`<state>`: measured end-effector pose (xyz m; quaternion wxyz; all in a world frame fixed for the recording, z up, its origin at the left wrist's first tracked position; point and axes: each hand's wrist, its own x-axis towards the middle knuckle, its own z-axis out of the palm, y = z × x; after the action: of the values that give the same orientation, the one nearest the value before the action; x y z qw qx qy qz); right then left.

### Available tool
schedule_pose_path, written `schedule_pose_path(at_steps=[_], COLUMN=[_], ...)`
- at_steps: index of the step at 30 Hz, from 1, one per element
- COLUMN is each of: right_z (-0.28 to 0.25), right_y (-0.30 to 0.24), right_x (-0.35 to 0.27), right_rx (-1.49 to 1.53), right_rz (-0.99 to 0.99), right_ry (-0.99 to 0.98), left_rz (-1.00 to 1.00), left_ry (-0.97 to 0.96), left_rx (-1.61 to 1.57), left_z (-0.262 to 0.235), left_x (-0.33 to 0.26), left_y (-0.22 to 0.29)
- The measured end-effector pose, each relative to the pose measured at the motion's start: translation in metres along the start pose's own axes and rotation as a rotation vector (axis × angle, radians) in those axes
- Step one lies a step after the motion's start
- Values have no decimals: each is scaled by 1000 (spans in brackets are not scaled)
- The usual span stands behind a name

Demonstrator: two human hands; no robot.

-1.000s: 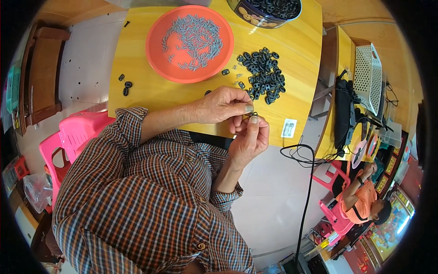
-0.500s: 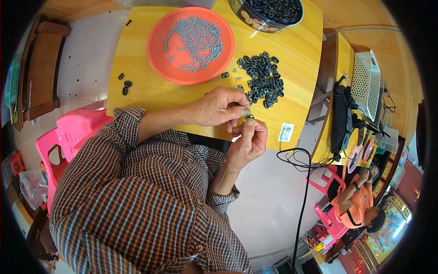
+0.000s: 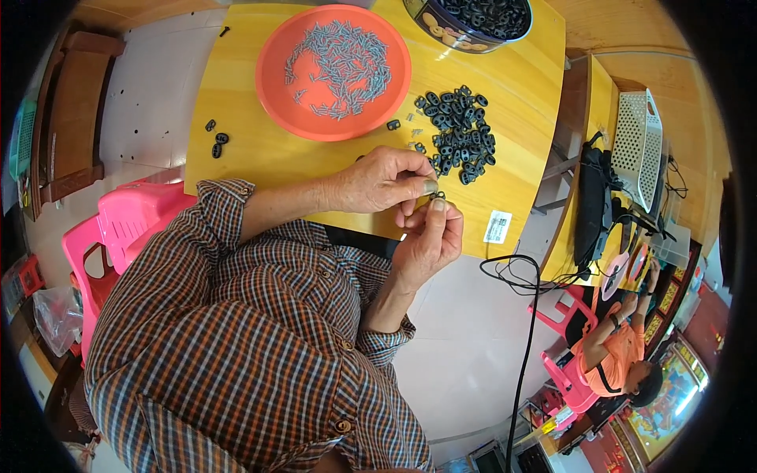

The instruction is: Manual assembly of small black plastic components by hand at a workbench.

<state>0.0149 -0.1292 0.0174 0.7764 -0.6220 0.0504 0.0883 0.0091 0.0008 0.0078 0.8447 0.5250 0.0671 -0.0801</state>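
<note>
Over the near edge of the yellow table (image 3: 260,158), two hands meet: left hand (image 3: 377,183) and right hand (image 3: 430,240) both pinch one small black part (image 3: 438,195) between fingertips, mostly hidden by them. Behind them on the table sit one orange plate (image 3: 277,110) full of grey pins (image 3: 341,63), way too many to count, one loose pile of black pieces (image 3: 457,134), and three strays (image 3: 216,140) off to the plate's left. One round tin (image 3: 449,33) is cut off at the top. Pink chair (image 3: 118,229) left of the table.
</note>
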Motion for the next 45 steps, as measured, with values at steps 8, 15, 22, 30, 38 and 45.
schedule_pose_path(at_steps=[8, 15, 22, 30, 38, 45], right_z=[1, 2, 2, 3, -2, -5], right_y=[4, 3, 9, 2, 7, 5], right_x=[0, 1, 1, 0, 1, 5], right_rx=[116, 100, 30, -225, -264, -97], right_rz=[17, -18, -75, -188, -161, -21], right_ry=[-27, -40, -15, -32, -76, -60], left_rz=[-10, -7, 23, 350, 259, 75], left_ry=[15, 30, 51, 74, 31, 14], left_rx=[20, 46, 103, 392, 361, 192], left_z=[0, 0, -1, -7, -12, -10], left_x=[-2, -1, -1, 2, 0, -2], left_y=[7, 6, 3, -9, -9, -5])
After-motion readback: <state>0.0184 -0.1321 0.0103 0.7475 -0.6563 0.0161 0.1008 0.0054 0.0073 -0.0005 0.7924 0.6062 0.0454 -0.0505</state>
